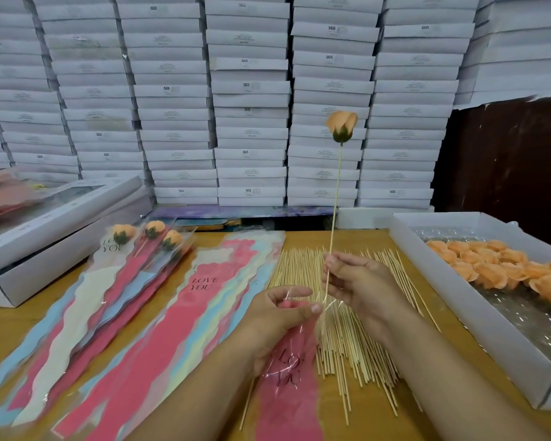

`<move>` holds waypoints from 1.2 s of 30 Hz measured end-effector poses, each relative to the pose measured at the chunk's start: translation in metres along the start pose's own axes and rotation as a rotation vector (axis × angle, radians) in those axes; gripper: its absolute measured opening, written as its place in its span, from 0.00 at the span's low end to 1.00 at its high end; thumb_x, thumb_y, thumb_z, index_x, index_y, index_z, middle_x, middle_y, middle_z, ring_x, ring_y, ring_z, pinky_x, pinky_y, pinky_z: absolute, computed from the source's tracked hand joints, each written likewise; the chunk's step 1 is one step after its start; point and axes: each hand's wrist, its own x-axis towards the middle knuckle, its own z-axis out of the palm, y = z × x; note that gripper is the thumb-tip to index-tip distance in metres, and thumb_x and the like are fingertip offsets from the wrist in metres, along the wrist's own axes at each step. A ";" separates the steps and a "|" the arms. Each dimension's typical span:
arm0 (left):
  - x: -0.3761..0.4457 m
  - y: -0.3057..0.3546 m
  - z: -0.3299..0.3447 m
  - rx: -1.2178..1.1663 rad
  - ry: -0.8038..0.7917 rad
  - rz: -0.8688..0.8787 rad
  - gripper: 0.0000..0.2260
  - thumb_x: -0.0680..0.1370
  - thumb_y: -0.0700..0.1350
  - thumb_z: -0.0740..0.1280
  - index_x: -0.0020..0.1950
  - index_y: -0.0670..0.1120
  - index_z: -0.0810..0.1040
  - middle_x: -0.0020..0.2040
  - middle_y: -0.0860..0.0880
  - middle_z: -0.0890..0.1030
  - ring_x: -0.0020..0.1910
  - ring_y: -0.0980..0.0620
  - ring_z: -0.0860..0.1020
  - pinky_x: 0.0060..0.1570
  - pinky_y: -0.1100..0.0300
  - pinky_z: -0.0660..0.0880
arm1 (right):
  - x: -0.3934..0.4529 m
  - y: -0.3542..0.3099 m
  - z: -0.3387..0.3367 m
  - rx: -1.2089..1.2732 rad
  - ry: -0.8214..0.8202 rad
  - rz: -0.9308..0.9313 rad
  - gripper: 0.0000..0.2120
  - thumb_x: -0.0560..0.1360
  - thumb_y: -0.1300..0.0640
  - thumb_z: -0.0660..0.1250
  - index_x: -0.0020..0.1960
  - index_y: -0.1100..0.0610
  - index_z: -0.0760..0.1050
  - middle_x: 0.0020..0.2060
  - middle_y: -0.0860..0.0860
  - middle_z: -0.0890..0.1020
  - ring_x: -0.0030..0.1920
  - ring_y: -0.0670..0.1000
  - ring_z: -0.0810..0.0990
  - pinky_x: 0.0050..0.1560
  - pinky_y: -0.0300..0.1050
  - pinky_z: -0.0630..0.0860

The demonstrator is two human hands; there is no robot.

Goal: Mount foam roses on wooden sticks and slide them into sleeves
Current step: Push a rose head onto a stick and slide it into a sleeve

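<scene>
Far out beyond your left hand, three finished roses in sleeves (155,240) lie fanned on the wooden table (10,326), and nearer that hand a spread of empty sleeves (201,291) printed "LOVE YOU" covers the tabletop. Your left hand (275,323) pinches the open mouth of a pink sleeve (288,386) between thumb and curled fingers, the sleeve trailing back toward you past your wrist. Just right of it, your right hand (355,281) pinches a wooden stick (335,198) near its lower end and holds it almost upright, with an orange foam rose (342,125) mounted on top, high above both hands. The stick's bottom tip sits right at the sleeve's mouth, though the film's glare hides whether it has gone inside. Under your hands lies a loose pile of bare sticks (347,329). Beyond your right hand, a white tray (458,313) holds more unmounted roses (503,268). The likely trouble is the tip catching or piercing the thin film if the mouth collapses, and the top-heavy rose swaying on so low a grip.
</scene>
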 end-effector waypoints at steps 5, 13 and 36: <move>0.000 0.001 0.000 -0.062 -0.018 -0.005 0.21 0.62 0.37 0.80 0.53 0.41 0.83 0.41 0.41 0.86 0.36 0.46 0.85 0.34 0.58 0.80 | 0.000 0.004 0.000 -0.051 0.030 0.010 0.06 0.74 0.61 0.73 0.51 0.56 0.82 0.43 0.52 0.88 0.47 0.47 0.84 0.46 0.41 0.76; 0.000 0.001 -0.001 -0.117 -0.083 0.010 0.17 0.58 0.39 0.84 0.45 0.46 0.87 0.45 0.38 0.86 0.39 0.44 0.86 0.38 0.56 0.82 | -0.005 0.010 -0.004 -0.128 -0.054 0.068 0.08 0.73 0.58 0.74 0.52 0.54 0.83 0.45 0.50 0.88 0.51 0.49 0.84 0.51 0.46 0.78; -0.004 -0.008 0.001 0.068 -0.092 0.003 0.20 0.69 0.34 0.78 0.57 0.52 0.84 0.41 0.45 0.83 0.31 0.51 0.81 0.29 0.62 0.76 | -0.009 0.011 -0.012 -0.133 -0.110 -0.124 0.14 0.78 0.64 0.66 0.60 0.49 0.81 0.55 0.48 0.85 0.51 0.50 0.83 0.42 0.42 0.78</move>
